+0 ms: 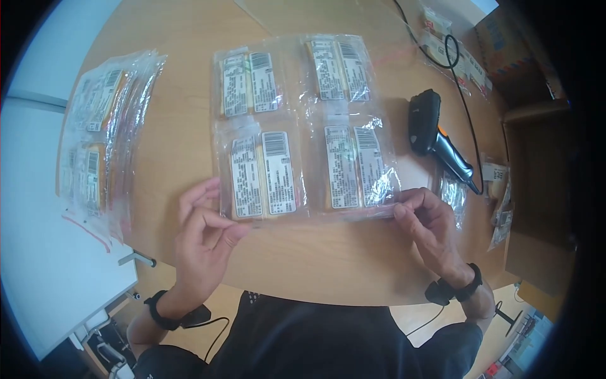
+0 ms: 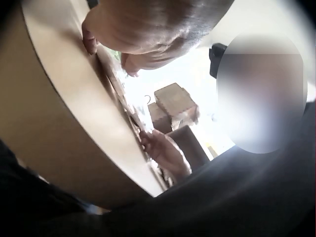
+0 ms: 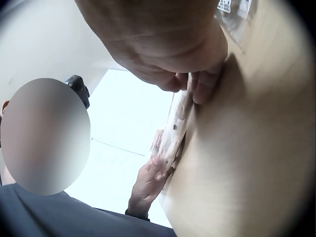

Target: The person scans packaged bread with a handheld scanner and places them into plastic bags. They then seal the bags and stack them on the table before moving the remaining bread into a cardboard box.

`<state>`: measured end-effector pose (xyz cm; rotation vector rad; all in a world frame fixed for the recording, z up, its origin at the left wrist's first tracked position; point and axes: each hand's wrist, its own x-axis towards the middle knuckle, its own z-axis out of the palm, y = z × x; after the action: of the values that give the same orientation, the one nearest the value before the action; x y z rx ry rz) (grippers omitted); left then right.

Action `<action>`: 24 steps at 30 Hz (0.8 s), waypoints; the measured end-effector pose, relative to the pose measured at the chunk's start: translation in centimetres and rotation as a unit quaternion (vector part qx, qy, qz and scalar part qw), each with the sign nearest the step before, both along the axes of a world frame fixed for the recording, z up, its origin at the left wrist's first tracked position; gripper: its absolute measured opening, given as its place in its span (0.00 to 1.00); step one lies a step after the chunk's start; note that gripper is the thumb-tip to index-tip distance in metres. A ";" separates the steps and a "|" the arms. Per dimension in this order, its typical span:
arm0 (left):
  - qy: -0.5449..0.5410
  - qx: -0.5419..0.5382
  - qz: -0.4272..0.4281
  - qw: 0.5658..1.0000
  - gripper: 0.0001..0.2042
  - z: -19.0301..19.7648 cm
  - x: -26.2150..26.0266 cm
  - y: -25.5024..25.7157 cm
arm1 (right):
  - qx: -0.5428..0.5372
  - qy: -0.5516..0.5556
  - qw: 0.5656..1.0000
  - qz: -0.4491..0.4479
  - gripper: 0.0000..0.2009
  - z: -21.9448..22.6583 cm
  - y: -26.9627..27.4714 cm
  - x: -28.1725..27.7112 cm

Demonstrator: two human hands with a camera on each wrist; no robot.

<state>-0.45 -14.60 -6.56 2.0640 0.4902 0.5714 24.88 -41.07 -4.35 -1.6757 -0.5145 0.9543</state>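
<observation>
A clear plastic pack (image 1: 297,126) with several compartments lies in front of me in the head view. Each compartment holds a flat tan item under white printed labels (image 1: 278,174) with barcodes. At the pack's near left corner, my left hand (image 1: 205,252) pinches the plastic edge between thumb and fingers. My right hand (image 1: 432,237) pinches the near right corner the same way. Both wrist views show the pack edge-on, low over the table, with the hands at its two ends.
Similar packs (image 1: 104,139) are stacked at the table's left edge. A black barcode scanner (image 1: 435,139) with its cable lies to the right. Small clear packets (image 1: 451,199) lie below it, and an open cardboard box (image 1: 536,183) stands at far right.
</observation>
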 end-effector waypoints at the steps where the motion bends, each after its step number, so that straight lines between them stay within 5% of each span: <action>1: -0.027 -0.156 0.047 0.986 0.09 -0.3 -0.2 -0.1 | 0.010 0.032 0.999 -0.007 0.08 -0.1 0.2 -0.1; 2: -0.026 -0.155 0.053 0.986 0.09 0.1 -0.5 -0.1 | 0.021 0.064 0.998 -0.013 0.08 -0.3 0.4 -0.1; 4: 0.032 -0.380 0.063 0.922 0.10 2.0 -0.1 0.6 | 0.026 0.085 0.996 -0.022 0.08 -0.6 0.7 -0.2; 7: 0.147 -0.426 0.072 0.890 0.10 2.3 0.2 1.8 | 0.019 0.108 0.993 -0.039 0.07 -0.9 1.2 -0.2; 15: 0.124 -0.402 0.089 0.903 0.14 3.2 0.8 2.8 | -0.020 0.140 0.988 -0.066 0.12 1.2 3.0 -1.0; 17: 0.130 -0.385 0.094 0.909 0.18 3.5 0.7 3.0 | -0.015 0.218 0.975 -0.033 0.13 1.6 2.8 -1.0; 20: -0.014 -0.511 0.125 0.851 0.30 2.4 -0.8 1.4 | 0.013 0.285 0.958 -0.042 0.10 2.2 2.7 -2.2; 22: -0.167 -0.695 0.094 0.693 0.25 0.9 -1.7 -0.8 | 0.036 0.291 0.954 -0.058 0.09 2.2 2.8 -3.1; 24: -0.131 -0.695 0.054 0.705 0.21 0.1 -0.5 -2.2 | 0.034 0.307 0.951 -0.027 0.08 2.4 2.7 -3.6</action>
<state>-1.00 -16.85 -6.47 0.4784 0.5893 0.3268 21.25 -38.38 -1.93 -1.2304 -0.0795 1.3280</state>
